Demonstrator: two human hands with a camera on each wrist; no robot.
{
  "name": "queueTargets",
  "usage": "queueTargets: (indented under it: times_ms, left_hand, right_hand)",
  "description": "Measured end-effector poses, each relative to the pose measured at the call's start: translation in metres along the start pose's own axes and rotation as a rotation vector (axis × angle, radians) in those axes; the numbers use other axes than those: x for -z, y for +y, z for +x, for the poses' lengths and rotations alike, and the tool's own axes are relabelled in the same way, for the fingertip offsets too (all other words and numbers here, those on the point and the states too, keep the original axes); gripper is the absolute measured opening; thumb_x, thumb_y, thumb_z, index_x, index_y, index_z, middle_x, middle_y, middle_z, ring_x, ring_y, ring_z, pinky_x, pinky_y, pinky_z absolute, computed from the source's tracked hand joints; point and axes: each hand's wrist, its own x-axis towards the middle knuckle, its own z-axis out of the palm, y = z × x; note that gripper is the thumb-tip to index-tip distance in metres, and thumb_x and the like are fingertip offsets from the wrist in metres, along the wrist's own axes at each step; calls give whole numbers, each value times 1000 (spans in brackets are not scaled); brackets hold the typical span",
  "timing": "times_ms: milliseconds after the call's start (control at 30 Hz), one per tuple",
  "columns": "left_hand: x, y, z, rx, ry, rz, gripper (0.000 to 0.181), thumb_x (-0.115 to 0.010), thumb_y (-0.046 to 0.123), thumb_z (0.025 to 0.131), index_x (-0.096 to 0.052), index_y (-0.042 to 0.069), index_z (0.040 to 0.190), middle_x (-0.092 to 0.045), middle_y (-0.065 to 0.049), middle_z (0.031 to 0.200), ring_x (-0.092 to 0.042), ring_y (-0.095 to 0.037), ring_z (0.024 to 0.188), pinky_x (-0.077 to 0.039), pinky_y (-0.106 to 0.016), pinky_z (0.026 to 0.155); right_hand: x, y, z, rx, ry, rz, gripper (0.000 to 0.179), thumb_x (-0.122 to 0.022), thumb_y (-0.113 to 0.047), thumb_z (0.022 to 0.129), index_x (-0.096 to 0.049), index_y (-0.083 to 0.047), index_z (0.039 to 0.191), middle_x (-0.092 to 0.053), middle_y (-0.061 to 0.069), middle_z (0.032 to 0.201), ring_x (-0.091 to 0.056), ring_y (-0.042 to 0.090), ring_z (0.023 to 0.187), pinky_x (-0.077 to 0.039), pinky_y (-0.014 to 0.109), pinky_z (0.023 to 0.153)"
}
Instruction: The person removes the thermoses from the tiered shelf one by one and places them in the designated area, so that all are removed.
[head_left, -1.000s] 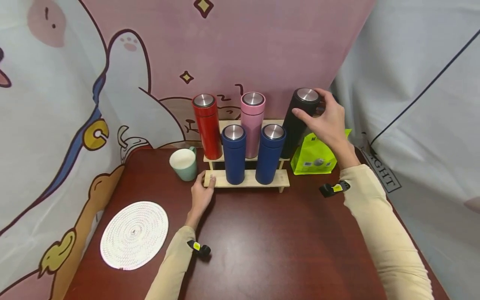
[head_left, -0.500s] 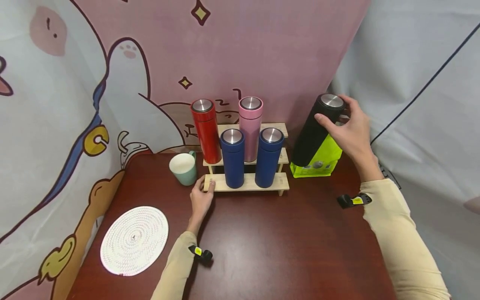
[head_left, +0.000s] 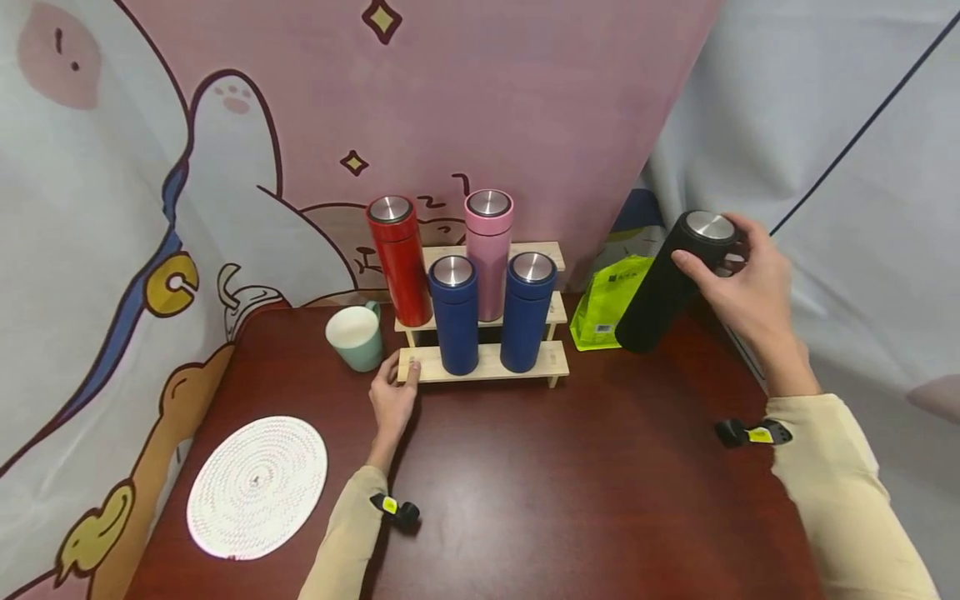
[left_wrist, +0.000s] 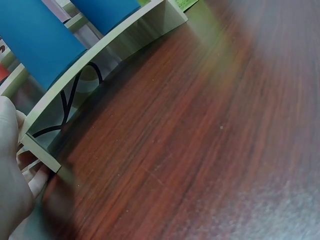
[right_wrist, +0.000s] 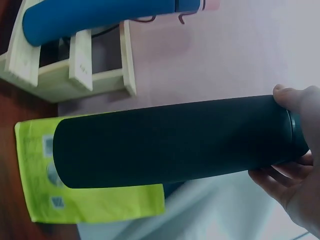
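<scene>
My right hand (head_left: pixel 757 292) grips a black thermos bottle (head_left: pixel 670 287) near its steel-topped lid, right of the rack. In the right wrist view the black bottle (right_wrist: pixel 170 142) overlaps the green bag, with thumb and fingers round its upper end. My left hand (head_left: pixel 392 400) pinches the left end of the lowest step of a stepped wooden rack (head_left: pixel 491 362). Two blue thermos bottles, a left one (head_left: pixel 455 321) and a right one (head_left: pixel 527 317), stand on that step. Behind them, a red thermos (head_left: pixel 401 271) and a pink thermos (head_left: pixel 489 250) stand on the middle step.
A mint-green mug (head_left: pixel 356 337) stands close to the left hand. On the table's left lies a round white woven mat (head_left: pixel 257 487). The bright green bag (head_left: pixel 607 304) stands right of the rack, near the black bottle. Patterned cloth walls (head_left: pixel 540 108) bound the table's back and sides.
The right hand has carried the black thermos off the rack's right end, rightward past the green bag and toward me. The left hand keeps its grip on the rack.
</scene>
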Motion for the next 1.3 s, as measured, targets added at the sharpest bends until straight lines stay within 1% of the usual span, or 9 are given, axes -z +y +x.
queueTargets:
  times_ms: [67, 167, 300, 400, 600, 700, 833, 1067, 1300]
  left_hand:
    - [0, 0, -1, 4, 2, -6, 46, -77, 29, 90, -68, 15, 133, -76, -14, 112, -73, -25, 100, -49, -11, 72]
    - [0, 0, -1, 3, 4, -8, 46, -77, 29, 90, -68, 15, 133, -76, -14, 111, -73, -24, 100, -50, -13, 73]
    - [0, 0, -2, -2, 8, -7, 46, -77, 29, 91, -67, 15, 133, -76, -14, 111, -72, -24, 101, -50, -14, 75]
    - [-1, -1, -1, -2, 7, -11, 45, -77, 29, 91, -67, 14, 133, -76, -14, 111, -72, -24, 101, -50, -14, 75]
    - [-1, 0, -1, 7, 3, -12, 45, -77, 27, 91, -67, 14, 133, -76, -15, 111, -73, -26, 99, -50, -12, 72]
    - [-1, 0, -2, 12, 8, -17, 46, -77, 26, 91, -67, 13, 133, -75, -16, 112, -72, -26, 100, -50, -13, 73]
    - [-1, 1, -2, 11, 7, -27, 47, -77, 25, 91, -66, 12, 134, -75, -17, 114, -72, -27, 103, -50, -14, 76]
    - [-1, 2, -2, 25, -4, -55, 47, -76, 24, 91, -65, 12, 135, -74, -17, 115, -71, -26, 102, -50, -12, 74]
    - [-1, 2, -2, 19, 0, -50, 47, -76, 23, 91, -65, 11, 135, -74, -17, 114, -71, -25, 101, -50, -11, 73]
  right_hand:
    - [5, 6, -3, -16, 8, -21, 67, -83, -28, 84, -56, -13, 143, -64, 8, 120, -52, -10, 94, -41, 3, 77]
    - [12, 17, -6, -47, 14, -47, 67, -82, -29, 84, -55, -13, 143, -64, 11, 124, -51, -10, 96, -40, 4, 78]
    - [20, 35, -10, -120, -8, -88, 69, -79, -33, 87, -51, -13, 147, -61, 17, 132, -48, -10, 98, -38, 4, 78]
    - [26, 49, -15, -174, -16, -111, 71, -78, -35, 88, -48, -11, 148, -58, 17, 135, -46, -9, 99, -38, 3, 78]
    - [36, 70, -24, -237, -18, -154, 75, -77, -37, 87, -46, -9, 149, -57, 18, 136, -44, -11, 93, -35, 1, 75]
    - [40, 77, -27, -246, -27, -175, 76, -78, -37, 87, -46, -6, 148, -56, 20, 135, -42, -13, 90, -34, 1, 73]
    - [43, 86, -32, -267, -22, -198, 76, -80, -34, 84, -47, -3, 146, -56, 19, 130, -40, -14, 84, -33, 2, 70]
    - [46, 98, -39, -317, -31, -259, 78, -81, -37, 82, -48, -2, 144, -57, 20, 132, -34, -16, 85, -30, 11, 75]
    - [47, 112, -42, -382, -27, -270, 80, -82, -39, 81, -47, -2, 143, -57, 15, 129, -35, -15, 84, -31, 12, 77]
